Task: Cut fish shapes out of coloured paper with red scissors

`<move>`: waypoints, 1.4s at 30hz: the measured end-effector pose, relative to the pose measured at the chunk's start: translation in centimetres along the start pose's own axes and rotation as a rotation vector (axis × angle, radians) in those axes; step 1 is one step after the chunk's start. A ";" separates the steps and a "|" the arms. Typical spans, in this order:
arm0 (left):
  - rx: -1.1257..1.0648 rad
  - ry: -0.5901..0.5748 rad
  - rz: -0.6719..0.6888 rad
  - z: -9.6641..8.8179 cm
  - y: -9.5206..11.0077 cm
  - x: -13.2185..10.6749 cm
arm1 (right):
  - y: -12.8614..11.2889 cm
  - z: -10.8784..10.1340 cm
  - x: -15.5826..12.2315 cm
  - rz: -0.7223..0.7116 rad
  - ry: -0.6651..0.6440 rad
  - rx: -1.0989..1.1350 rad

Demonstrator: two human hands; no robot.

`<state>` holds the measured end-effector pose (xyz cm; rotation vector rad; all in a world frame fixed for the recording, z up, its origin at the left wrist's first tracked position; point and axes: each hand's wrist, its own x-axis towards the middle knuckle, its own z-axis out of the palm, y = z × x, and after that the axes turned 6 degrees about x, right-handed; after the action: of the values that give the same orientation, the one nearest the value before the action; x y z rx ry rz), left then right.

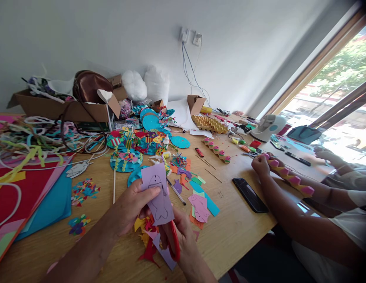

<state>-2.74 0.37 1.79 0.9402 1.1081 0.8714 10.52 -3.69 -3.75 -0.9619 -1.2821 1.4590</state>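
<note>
My left hand [135,206] pinches a purple piece of paper [159,181] by its left side, thumb on top. A fish outline is drawn on the paper in dark ink. My right hand [184,236] is wrapped round red-handled scissors [173,241] just under the paper's lower edge. The scissor blades are hidden behind the paper and my fingers. Below my hands lie paper scraps in red, yellow and purple [149,251]. Pink paper [199,208] with drawn fish rests on other coloured pieces to the right. A pen [177,192] lies beside the purple paper.
On the right, a co-worker's hands [262,165] hold a pink and yellow egg-carton strip [291,179]. A black phone [249,195] lies near the table edge. Coloured paper sheets [50,200] are stacked left. Behind are blue paper decorations [125,159] and a cardboard box [61,108].
</note>
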 end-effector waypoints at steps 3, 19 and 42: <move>0.003 -0.002 -0.002 0.0 0.1 0.0 | 0.0 -0.1 0.0 -0.008 -0.015 -0.023; -0.073 0.087 0.005 0.4 0.2 0.1 | -0.4 -0.1 0.1 0.011 -0.024 -0.030; -0.045 0.042 -0.033 0.4 0.0 0.2 | 0.2 -0.2 0.2 -0.017 0.023 0.067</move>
<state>-2.30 0.43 1.79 0.8677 1.1326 0.8895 10.61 -3.47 -3.93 -0.9184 -1.2145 1.4652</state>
